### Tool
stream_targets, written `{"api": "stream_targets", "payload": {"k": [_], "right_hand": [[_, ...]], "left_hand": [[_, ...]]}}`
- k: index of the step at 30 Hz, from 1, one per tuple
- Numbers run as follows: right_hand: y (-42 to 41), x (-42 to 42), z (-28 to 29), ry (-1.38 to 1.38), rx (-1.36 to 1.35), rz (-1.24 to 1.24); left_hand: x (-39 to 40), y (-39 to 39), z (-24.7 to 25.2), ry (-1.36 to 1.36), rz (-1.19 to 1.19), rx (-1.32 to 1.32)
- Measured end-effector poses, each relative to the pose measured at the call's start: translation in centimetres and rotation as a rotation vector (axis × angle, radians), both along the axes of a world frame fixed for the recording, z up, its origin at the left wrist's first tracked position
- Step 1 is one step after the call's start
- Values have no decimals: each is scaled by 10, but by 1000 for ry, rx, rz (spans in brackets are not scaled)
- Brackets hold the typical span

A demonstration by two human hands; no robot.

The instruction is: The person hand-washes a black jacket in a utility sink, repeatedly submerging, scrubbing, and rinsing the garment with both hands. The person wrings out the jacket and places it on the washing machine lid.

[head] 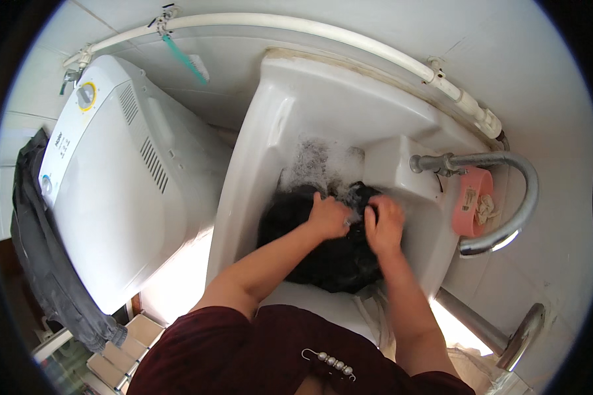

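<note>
A wet black garment or cloth (321, 256) fills the lower part of a white ceramic laundry sink (237, 197). My left hand (330, 218) is closed on the cloth near the middle of the basin, its fingertips hidden in the dark fabric. Just right of it, my right hand (386, 222) pinches a raised fold of the same cloth. The two hands are a short way apart. White suds (321, 163) float on dark water behind the cloth.
A curved metal faucet (524, 182) arches over the sink's right side, beside a pink soap dish (464, 202) with a crumpled piece in it. Left stands a white washing machine (123, 197) with dark trousers (54, 256) draped over it. A green brush (185, 58) hangs from a white pipe (286, 22).
</note>
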State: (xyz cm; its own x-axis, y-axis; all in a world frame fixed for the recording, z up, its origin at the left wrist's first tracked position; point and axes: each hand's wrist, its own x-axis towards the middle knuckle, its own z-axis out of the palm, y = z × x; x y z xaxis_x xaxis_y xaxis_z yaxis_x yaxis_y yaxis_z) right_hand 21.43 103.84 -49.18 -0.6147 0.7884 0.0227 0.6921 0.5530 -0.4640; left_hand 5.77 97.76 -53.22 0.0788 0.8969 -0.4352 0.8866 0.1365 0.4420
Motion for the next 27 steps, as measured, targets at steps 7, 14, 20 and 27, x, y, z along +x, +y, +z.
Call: {"api": "stream_targets", "payload": {"k": [7,14,20,27], "right_hand": [[-110,18,17,-173,-358,86],[-106,-3,-53,-352,-428,60],[-3,-54,-115,-553,-744,-51],[29,-60,-77,-190,-847,-211]], "left_hand": [[-14,-129,80,-101,405,373],[-22,-83,-35,47,333,183],[-55,23,-103,142,253,142],[-53,40,-48,138,294,101]]}}
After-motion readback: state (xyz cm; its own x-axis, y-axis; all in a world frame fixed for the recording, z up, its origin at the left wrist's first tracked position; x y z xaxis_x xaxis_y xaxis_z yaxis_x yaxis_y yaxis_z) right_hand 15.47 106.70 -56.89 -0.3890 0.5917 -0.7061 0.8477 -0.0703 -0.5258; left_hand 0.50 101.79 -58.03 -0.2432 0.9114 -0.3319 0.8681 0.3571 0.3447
